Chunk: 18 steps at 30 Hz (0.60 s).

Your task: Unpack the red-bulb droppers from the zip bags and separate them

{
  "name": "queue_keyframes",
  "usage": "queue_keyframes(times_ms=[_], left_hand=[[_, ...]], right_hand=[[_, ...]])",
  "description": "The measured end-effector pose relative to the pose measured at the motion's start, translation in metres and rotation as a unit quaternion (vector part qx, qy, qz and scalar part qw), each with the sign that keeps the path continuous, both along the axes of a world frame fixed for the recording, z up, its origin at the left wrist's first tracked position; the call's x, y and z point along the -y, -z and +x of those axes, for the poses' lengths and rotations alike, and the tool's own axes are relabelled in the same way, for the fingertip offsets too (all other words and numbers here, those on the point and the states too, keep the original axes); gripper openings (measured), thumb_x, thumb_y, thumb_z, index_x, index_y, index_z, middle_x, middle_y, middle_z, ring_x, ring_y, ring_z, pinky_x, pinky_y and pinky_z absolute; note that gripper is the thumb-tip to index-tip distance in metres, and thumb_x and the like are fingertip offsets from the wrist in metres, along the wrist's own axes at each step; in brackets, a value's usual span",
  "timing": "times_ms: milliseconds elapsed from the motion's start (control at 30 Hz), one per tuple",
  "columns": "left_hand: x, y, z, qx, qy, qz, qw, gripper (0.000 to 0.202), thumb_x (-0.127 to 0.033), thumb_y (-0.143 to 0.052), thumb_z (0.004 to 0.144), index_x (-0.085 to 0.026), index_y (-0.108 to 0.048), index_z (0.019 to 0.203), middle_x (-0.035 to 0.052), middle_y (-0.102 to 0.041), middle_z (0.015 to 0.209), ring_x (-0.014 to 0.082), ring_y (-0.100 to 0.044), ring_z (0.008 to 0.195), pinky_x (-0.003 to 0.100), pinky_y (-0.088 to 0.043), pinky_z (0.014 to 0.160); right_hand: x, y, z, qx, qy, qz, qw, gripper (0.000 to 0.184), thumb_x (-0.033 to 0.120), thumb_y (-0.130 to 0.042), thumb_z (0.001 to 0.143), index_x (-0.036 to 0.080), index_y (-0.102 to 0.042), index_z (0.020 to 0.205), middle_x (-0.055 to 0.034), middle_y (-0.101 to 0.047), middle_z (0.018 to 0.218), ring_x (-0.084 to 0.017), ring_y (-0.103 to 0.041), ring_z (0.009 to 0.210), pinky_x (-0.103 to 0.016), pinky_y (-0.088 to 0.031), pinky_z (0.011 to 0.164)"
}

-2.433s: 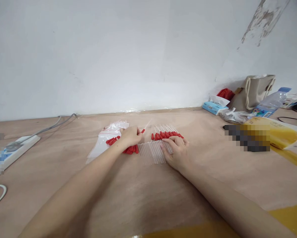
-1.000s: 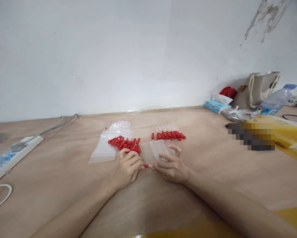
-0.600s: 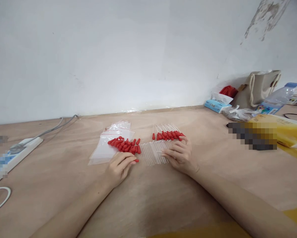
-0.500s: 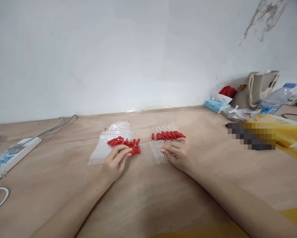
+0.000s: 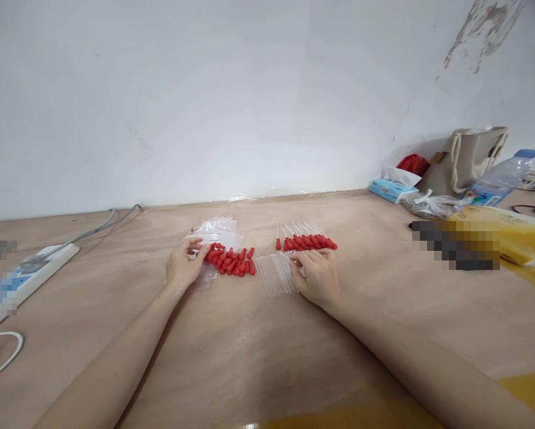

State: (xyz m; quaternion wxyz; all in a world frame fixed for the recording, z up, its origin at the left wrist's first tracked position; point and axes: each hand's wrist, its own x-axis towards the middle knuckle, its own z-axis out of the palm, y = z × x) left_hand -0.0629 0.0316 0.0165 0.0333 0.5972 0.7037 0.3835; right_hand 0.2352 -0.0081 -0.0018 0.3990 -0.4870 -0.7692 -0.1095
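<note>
My left hand (image 5: pixel 184 262) lies over a stack of clear zip bags (image 5: pixel 223 233), at the left end of a pile of red rubber bulbs (image 5: pixel 232 261). Its thumb and fingers are apart, the thumb touching the pile's edge. Right of the pile, thin clear tubes (image 5: pixel 271 275) lie side by side in a row. My right hand (image 5: pixel 319 275) rests at that row's right end with thumb and forefinger apart and nothing visible between them; it hides some tubes. Behind it lie droppers (image 5: pixel 310 241), clear tubes with red bulbs fitted, bulbs towards me.
At left are a white power strip (image 5: pixel 48 271) and its grey cable. On the right stand a tissue pack (image 5: pixel 391 189), a cloth bag (image 5: pixel 470 158), a plastic bottle (image 5: pixel 502 179) and a yellow package (image 5: pixel 504 232). A wall (image 5: pixel 205 107) closes the table's back.
My left hand has moved left from the bulbs' near right side to over the bags, and its fingers have parted. The bulbs sit closer together. My right hand's thumb and forefinger have spread.
</note>
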Motion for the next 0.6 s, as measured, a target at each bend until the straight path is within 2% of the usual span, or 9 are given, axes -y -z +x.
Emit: queue_keyframes(times_ms=[133, 233, 367, 467, 533, 600], left_hand=[[0.001, -0.001, -0.002, -0.016, -0.009, -0.010, 1.000, 0.034, -0.048, -0.051, 0.074, -0.025, -0.061, 0.097, -0.0006, -0.067, 0.083, 0.0166, -0.059, 0.069, 0.027, -0.043, 0.063], [0.000, 0.000, -0.004, -0.021, -0.021, 0.005, 1.000, 0.032, -0.047, -0.049, 0.076, -0.025, -0.062, 0.095, 0.0004, -0.067, 0.086, 0.0176, -0.060, 0.073, 0.027, -0.042, 0.065], [0.001, 0.000, -0.003, -0.039, -0.035, 0.060, 0.997, 0.029, -0.044, -0.049, 0.077, -0.024, -0.062, 0.094, 0.0007, -0.066, 0.089, 0.0188, -0.059, 0.078, 0.030, -0.042, 0.070], [0.008, -0.007, 0.005, -0.074, -0.054, 0.129, 0.987, 0.026, -0.041, -0.049, 0.078, -0.023, -0.062, 0.092, 0.0019, -0.065, 0.093, 0.0209, -0.056, 0.086, 0.033, -0.039, 0.079], [0.014, -0.014, 0.015, -0.105, -0.043, 0.166, 0.980, 0.024, -0.040, -0.049, 0.078, -0.022, -0.062, 0.089, 0.0030, -0.064, 0.093, 0.0220, -0.054, 0.092, 0.036, -0.036, 0.083], [0.019, -0.022, 0.030, -0.131, 0.007, 0.178, 0.975, 0.022, -0.038, -0.050, 0.078, -0.022, -0.063, 0.086, 0.0027, -0.063, 0.092, 0.0218, -0.053, 0.094, 0.036, -0.035, 0.086]], right_hand=[[0.001, 0.002, -0.002, 0.023, 0.004, 0.018, 1.000, 0.014, 0.016, -0.047, 0.077, 0.019, -0.060, 0.072, 0.0010, -0.062, 0.066, -0.011, -0.052, 0.066, -0.032, -0.024, 0.081], [0.002, 0.004, -0.002, 0.036, -0.011, 0.026, 0.999, 0.014, 0.017, -0.048, 0.077, 0.020, -0.062, 0.077, 0.0006, -0.064, 0.070, -0.012, -0.053, 0.070, -0.032, -0.024, 0.082], [0.004, 0.006, -0.002, 0.053, -0.027, 0.019, 0.998, 0.015, 0.023, -0.049, 0.079, 0.021, -0.063, 0.084, -0.0005, -0.064, 0.072, -0.013, -0.052, 0.074, -0.034, -0.023, 0.085], [0.004, 0.007, -0.003, 0.064, -0.035, 0.018, 0.997, 0.017, 0.032, -0.051, 0.079, 0.021, -0.064, 0.084, -0.0009, -0.063, 0.074, -0.014, -0.051, 0.074, -0.036, -0.023, 0.085], [0.005, 0.007, -0.004, 0.068, -0.038, 0.019, 0.997, 0.022, 0.039, -0.052, 0.078, 0.021, -0.065, 0.081, -0.0014, -0.062, 0.073, -0.015, -0.050, 0.074, -0.037, -0.022, 0.085], [0.006, 0.006, -0.005, 0.062, -0.038, 0.019, 0.997, 0.026, 0.044, -0.052, 0.078, 0.021, -0.065, 0.080, -0.0020, -0.062, 0.073, -0.015, -0.050, 0.075, -0.037, -0.022, 0.085]])
